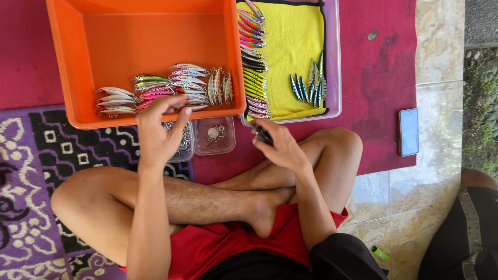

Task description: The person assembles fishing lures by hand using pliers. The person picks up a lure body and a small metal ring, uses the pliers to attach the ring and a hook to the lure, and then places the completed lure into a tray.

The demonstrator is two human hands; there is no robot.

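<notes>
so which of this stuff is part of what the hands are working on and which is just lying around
In use: left hand, right hand gripping dark tool, fishing lures, orange tub, hook containers, yellow cloth tray.

Lying about: phone, green lighter.

Colourful fishing lures (pixel 171 88) in rows along orange bin's (pixel 104 36) near wall, dark tool (pixel 262 135) gripped upright

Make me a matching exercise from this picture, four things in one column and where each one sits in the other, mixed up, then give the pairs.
Things:
1. orange tray
2. yellow cloth
3. phone
4. green lighter

Places:
A. on the pale tiles by the black shorts
B. at the red mat's edge, far right
C. inside the clear tray, lures along its sides
D. ahead of the left hand, lures inside

Pairs: 1-D, 2-C, 3-B, 4-A
</notes>
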